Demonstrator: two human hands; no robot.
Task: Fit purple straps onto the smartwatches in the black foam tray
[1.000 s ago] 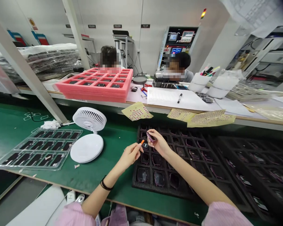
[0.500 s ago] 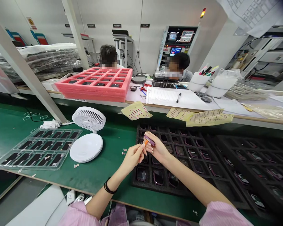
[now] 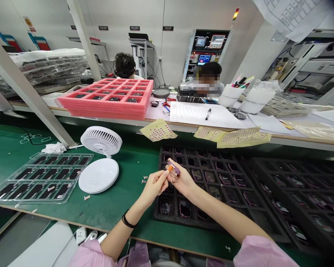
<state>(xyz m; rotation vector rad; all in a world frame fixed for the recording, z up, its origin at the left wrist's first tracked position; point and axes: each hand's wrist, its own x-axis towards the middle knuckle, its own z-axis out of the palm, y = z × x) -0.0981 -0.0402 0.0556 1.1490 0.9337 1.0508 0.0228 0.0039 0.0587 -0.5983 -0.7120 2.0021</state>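
In my right hand (image 3: 184, 180) is a small purple watch case (image 3: 174, 167), tilted on edge and gripped between thumb and fingers. My left hand (image 3: 156, 184) is closed in a pinch on a small orange strip (image 3: 170, 168) that meets the side of the case. Whether the strip is fixed to the case cannot be seen. Below and behind both hands lies a black foam tray (image 3: 167, 221) whose pockets hold several purple-framed watch cases (image 3: 185, 207). My fingers hide part of the case.
A white fan (image 3: 98, 174) stands left of my hands, beside a clear plastic tray (image 3: 69, 196) of black flat parts. More foam trays (image 3: 269, 163) lie to the right. Above the bench, a shelf carries a pink foam tray (image 3: 105, 109) and papers (image 3: 195, 111). Two people sit beyond.
The purple case has turned slightly in my right hand, and more of the orange strip shows against it. Both hands stay together. The whole view has shifted a little.
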